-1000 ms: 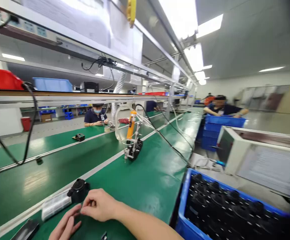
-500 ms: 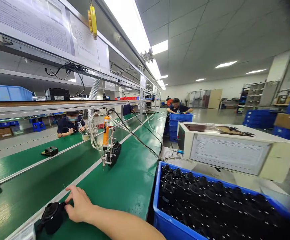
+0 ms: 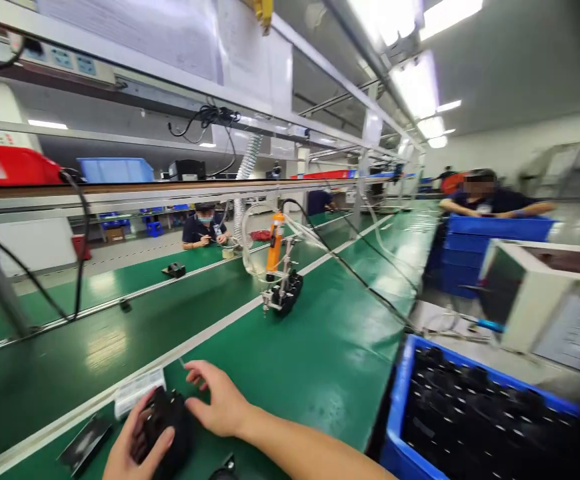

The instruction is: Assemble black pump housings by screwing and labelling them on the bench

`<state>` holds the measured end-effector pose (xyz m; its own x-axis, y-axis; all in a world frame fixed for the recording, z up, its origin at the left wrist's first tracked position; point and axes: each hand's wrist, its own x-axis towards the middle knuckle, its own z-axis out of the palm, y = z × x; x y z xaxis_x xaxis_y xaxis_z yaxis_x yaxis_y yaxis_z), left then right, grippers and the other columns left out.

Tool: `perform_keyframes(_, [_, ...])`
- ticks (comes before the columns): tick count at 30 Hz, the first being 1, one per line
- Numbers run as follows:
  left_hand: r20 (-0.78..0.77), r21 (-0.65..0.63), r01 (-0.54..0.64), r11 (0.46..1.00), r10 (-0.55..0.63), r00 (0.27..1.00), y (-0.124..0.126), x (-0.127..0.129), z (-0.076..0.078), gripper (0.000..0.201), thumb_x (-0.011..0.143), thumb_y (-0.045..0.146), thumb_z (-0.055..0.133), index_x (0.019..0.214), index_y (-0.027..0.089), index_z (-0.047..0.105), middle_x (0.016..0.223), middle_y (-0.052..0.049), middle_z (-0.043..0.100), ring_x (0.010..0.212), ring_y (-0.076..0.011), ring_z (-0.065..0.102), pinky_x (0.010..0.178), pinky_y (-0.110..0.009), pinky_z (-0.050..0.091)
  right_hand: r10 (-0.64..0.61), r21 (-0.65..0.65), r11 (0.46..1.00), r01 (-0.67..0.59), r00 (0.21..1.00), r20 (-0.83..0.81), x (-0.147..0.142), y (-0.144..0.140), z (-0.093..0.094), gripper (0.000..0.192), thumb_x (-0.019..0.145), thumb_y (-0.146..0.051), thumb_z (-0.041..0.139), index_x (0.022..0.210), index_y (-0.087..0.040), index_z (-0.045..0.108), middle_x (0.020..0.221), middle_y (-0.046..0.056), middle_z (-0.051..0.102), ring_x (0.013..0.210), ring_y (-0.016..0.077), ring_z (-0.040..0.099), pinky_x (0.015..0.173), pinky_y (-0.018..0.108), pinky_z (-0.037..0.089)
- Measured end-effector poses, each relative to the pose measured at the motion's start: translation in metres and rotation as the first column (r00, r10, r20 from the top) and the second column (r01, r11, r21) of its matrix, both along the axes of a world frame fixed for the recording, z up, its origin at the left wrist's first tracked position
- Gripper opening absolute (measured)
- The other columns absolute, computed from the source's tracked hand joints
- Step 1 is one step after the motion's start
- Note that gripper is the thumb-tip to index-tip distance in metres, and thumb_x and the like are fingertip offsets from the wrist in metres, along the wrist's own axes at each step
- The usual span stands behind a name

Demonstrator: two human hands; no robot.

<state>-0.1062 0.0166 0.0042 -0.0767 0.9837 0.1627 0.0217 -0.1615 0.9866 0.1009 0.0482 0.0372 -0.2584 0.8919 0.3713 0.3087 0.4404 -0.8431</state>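
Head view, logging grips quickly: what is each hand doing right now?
Left hand: fingers curled around the black part, holding it.
Right hand: open, fingers spread, touching the same part.

a black part point(image 3: 167, 427) on a green bench point(image 3: 310, 360), beside a blue bin point(image 3: 395, 427) of black parts.

Black part point(image 3: 167, 427) on green tabletop point(image 3: 320, 360), clasped by left hand point(image 3: 137, 443), right hand point(image 3: 220, 403) touching; blue bin point(image 3: 395, 427) right

Left hand point(image 3: 137, 443) returned, now gripping black part point(image 3: 167, 427).
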Motion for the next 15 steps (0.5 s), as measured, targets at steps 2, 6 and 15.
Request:
perform_keyframes(2, [0.045, -0.008, 0.034, 0.999, -0.034, 0.998, 0.004, -0.005, -0.001, 0.087, 0.074, 0.068, 0.083, 0.144, 0.025, 0.056, 0.125, -0.012, 0.076, 0.12, -0.0371, 0.072, 0.106, -0.047, 0.059, -0.018, -0.065, 0.998, 0.012, 0.995, -0.094, -0.002, 0.0, 0.002, 0.036, 0.083, -0.03, 0.071, 0.118, -0.02, 0.066, 0.108, 0.005, 0.067, 0.086, 0.0192, 0.062, 0.074, 0.03, 0.049])
perform_keyframes(6, [0.066, -0.01, 0.158, 0.987, -0.157, 0.985, 0.012, -0.017, 0.001, 0.083, 0.083, 0.061, 0.081, 0.149, 0.022, 0.051, 0.13, -0.015, 0.073, 0.124, -0.0315, 0.069, 0.107, -0.04, 0.055, 0.119, -0.236, 0.958, -0.165, 0.973, -0.195, -0.008, 0.002, 0.001, 0.047, 0.09, -0.065, 0.066, 0.081, -0.019, 0.059, 0.064, -0.005, 0.051, 0.056, 0.0109, 0.044, 0.056, 0.025, 0.036])
perform_keyframes(15, [0.095, -0.03, 0.207, 0.978, -0.203, 0.975, 0.008, -0.017, 0.013, 0.088, 0.082, 0.064, 0.08, 0.151, 0.02, 0.047, 0.127, -0.016, 0.074, 0.121, -0.0314, 0.069, 0.106, -0.042, 0.052, 0.259, -0.344, 0.894, -0.287, 0.958, -0.124, -0.014, -0.009, -0.003, 0.057, 0.084, -0.073, 0.072, 0.077, -0.018, 0.058, 0.062, -0.007, 0.044, 0.056, 0.0089, 0.034, 0.052, 0.022, 0.025])
